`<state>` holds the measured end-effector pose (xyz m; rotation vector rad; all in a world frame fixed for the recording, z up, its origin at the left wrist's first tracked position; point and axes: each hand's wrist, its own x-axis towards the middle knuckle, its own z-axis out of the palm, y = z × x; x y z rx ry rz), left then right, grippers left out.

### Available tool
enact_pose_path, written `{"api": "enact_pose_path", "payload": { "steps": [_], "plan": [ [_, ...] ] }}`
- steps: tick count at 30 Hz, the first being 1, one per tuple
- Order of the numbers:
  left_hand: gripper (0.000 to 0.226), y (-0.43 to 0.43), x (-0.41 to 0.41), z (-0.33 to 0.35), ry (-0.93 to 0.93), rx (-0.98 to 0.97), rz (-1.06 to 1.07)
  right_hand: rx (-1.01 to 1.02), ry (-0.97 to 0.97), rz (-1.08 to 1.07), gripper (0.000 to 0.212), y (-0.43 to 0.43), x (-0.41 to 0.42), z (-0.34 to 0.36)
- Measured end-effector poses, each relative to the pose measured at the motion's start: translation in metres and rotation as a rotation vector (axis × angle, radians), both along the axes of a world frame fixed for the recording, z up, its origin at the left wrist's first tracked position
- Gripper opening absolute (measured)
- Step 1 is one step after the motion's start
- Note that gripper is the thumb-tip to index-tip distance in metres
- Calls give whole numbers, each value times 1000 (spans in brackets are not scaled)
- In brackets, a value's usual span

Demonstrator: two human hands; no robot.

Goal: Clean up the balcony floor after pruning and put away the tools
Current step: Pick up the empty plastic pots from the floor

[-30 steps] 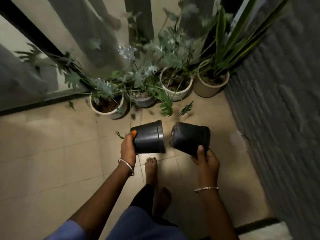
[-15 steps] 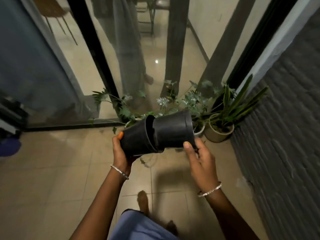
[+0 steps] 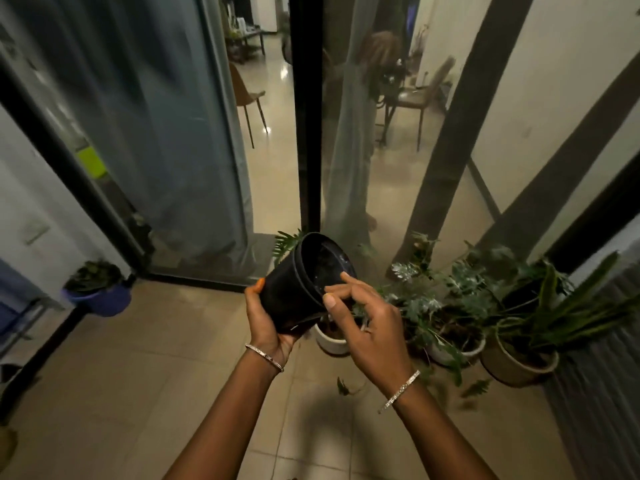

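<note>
Step in hand: we seem to be seating one black pot inside another, so both can be put away as one.
Black pots [image 3: 291, 299]: at the centre of the frame, held above the floor [image 3: 138, 375] and tilted, with the mouth facing the upper right.
Left hand [image 3: 266, 323]: wrapped round the base and lower wall, thumb on the left side, carrying the weight.
Right hand [image 3: 370, 327]: fingers half bent, tips at the rim and thumb beside it. We cannot tell if they pinch it.
Doing it well: we press evenly round the rim so the inner pot sits square and does not jam crooked.
Risk: soil may spill from the tilted mouth, so we keep it turned upward.
Left to do: leaf clippings [image 3: 343, 388] lie on the tiles near the potted plants [image 3: 450, 306] at lower right.
</note>
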<state>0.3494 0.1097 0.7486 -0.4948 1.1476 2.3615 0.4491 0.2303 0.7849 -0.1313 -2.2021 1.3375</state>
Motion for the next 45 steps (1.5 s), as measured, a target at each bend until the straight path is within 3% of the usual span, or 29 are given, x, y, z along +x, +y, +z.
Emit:
{"api": "enact_pose_path", "payload": {
  "steps": [4,10,13,21,28,31,36,40,42,45],
  "plan": [
    [64,-15,-27,5,-22,59,-5,7,47,-64,27,-11,-36,13],
    [63,-14,-54,17,30,87,-152,-39,-112,-24,86,-10,-69,31],
    [61,-4,-57,24,67,106,-238,-14,-133,-65,99,-5,-74,41],
    [55,53,-42,53,224,97,-343,77,-18,-318,91,26,-48,58],
    [57,108,-10,67,260,84,-400,-29,-35,-312,88,86,-18,76],
    [56,130,5,68,249,79,-444,-179,-25,-257,80,112,9,79],
    [56,151,31,64,157,166,-583,-652,46,-285,51,136,54,68],
    [58,156,57,56,50,165,-662,-1098,-77,-64,49,138,76,53],
    [58,152,62,49,28,68,-694,-1286,-52,45,53,135,82,37],
    [50,141,57,34,75,-255,-651,-1404,-106,94,56,129,82,12]
  ]
}}
